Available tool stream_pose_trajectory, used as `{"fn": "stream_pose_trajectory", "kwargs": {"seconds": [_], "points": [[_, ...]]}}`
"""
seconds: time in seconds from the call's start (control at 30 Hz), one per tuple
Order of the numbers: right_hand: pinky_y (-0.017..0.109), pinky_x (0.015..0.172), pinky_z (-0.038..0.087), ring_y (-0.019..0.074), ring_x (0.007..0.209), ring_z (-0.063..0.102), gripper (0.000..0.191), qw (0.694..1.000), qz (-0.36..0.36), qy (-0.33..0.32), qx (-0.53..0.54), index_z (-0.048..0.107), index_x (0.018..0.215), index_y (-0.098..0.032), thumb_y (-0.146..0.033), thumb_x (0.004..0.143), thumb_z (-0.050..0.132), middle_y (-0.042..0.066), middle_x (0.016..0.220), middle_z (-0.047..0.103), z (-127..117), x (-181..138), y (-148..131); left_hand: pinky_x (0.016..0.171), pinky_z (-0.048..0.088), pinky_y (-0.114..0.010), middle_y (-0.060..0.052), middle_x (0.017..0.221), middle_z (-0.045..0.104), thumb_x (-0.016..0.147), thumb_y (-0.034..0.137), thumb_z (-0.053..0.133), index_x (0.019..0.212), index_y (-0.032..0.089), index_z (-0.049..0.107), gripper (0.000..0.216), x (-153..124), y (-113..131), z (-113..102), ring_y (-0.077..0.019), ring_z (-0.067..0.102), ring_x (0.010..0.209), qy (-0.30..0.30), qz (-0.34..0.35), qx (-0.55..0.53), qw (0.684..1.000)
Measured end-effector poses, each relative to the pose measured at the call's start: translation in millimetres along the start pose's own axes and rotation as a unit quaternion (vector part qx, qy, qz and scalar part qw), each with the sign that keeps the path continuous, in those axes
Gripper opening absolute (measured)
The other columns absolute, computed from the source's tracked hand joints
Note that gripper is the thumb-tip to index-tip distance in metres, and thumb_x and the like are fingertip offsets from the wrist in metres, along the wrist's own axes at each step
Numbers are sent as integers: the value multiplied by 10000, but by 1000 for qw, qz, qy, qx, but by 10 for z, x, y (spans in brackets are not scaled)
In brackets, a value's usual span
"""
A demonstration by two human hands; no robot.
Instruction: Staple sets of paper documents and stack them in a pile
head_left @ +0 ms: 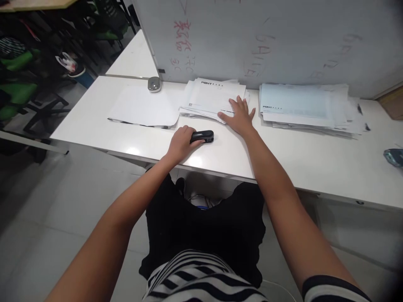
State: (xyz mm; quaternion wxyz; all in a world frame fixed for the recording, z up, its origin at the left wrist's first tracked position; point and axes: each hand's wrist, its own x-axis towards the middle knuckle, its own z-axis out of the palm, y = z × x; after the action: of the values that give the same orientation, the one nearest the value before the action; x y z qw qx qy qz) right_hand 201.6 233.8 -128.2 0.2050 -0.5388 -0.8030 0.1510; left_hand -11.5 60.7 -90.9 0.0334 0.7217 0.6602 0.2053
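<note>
— Head view, looking down: where do things stand?

— Early, I'd say. The left hand (180, 144) is curled over the near end of a black stapler (203, 136), fingers wrapped on it, and the stapler lies flat on the tabletop (315, 159), not lifted. The right hand (239, 115) lies flat and spread, palm down, on the near corner of the middle stack (214, 98) of papers.

— So nothing is stapled yet?

— Not that I can see. The sheets under the right hand sit fanned and loose, and no sheet is between the stapler's arms. What looks done: stapler gripped, stack pinned. What looks left: pulling a set free, squaring it, and bringing it to the stapler.

— Which way does the stapler lie?

— Its long axis runs left to right, roughly parallel with the tabletop's front edge. The free end points right, toward the right wrist; the other end is hidden under the left hand. Whether the free end is the mouth, I can't tell; it's too small and dark.

— And where is it among the papers?

— Just in front of the middle stack, near but apart from it, between the two hands. A single white sheet (145, 107) lies to the left, and a bluish stack (302, 105) to the right, well apart from the stapler. A small silver thing (154, 84) sits by the divider (283, 37) behind.

— Any other people?

— None in view, only green chairs (15, 90) off to the left.
</note>
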Motion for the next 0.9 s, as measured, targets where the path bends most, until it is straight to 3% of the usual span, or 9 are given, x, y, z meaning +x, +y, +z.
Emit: {"fn": "stream_pose_trajectory", "kwargs": {"seconds": [0.43,0.9], "points": [[701,1096,-40,378,1455,97,704,999,0,-7,48,372,1415,-339,-720,826,424,36,1579,216,14,69,77,730,410,-347,-75,939,574,846,487,591,990,192,531,334,1,6,4,-219,514,877,-2,-5,-10,1000],[641,1096,-117,341,1443,172,634,998,-8,31,62,477,1361,-255,-666,885,395,103,1547,313,-46,-75,-119,765,415,-362,-84,955,574,846,487,584,1005,192,545,337,-12,40,1,-231,513,900,-2,-15,-12,1000]]}}
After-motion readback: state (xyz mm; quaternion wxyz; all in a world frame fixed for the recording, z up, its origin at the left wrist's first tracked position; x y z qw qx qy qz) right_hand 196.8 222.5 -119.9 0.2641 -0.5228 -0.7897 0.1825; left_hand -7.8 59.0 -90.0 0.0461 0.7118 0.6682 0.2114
